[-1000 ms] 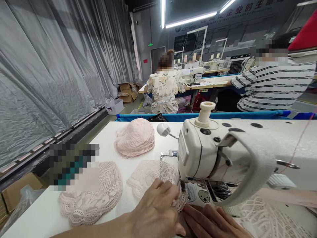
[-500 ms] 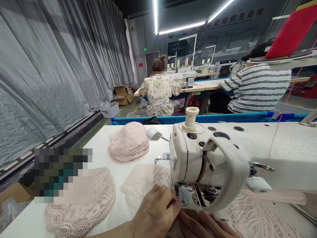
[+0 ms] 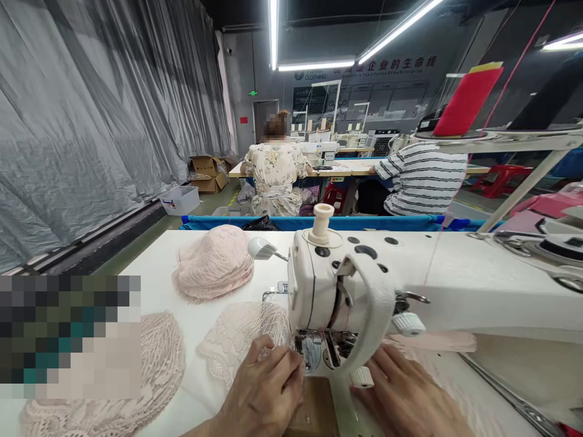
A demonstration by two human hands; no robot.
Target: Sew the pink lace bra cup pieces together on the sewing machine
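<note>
Scalloped lace is seen in the head view, lying beside the sewing machine and partly covered by the curled left hand; whether it is pinched cannot be told. The right hand is held extended, its grip partly hidden. Puckering could be caused by uneven pulling, injury by the left hand being drawn too close.

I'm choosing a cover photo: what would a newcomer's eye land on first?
Probably the white sewing machine filling the right foreground, with the left hand by pale lace and the right hand further right. A bright red thread cone shows upper right; a pink lace stack lies left of the machine.
</note>
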